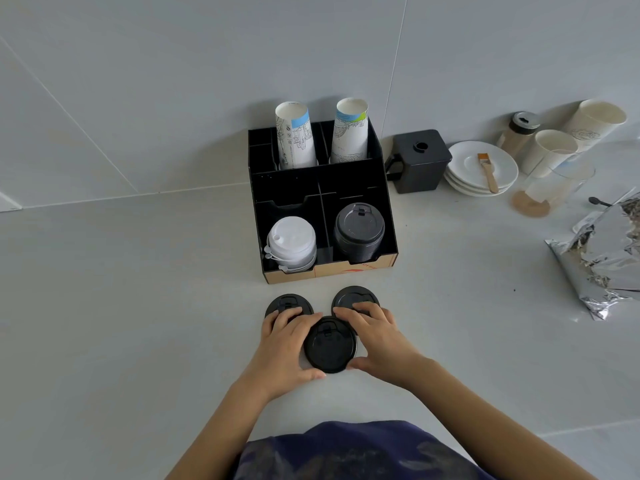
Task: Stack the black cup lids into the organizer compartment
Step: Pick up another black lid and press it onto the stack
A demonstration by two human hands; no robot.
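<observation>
Three black cup lids lie on the counter in front of the black organizer (388, 216). The nearest lid (330, 346) sits between my hands, both of which grip its rim. My left hand (284, 344) holds its left edge, fingers reaching over the left lid (288, 304). My right hand (375, 337) holds its right edge, fingertips resting on the right lid (353, 296). A stack of black lids (358, 233) fills the organizer's front right compartment. White lids (292, 242) fill the front left one.
Two paper cup stacks (296, 136) stand in the organizer's back compartments. To the right are a black square container (419, 161), white saucers (481, 168) with a small brush, more cups (554, 150) and a crumpled foil bag (602, 258). A wall rises behind.
</observation>
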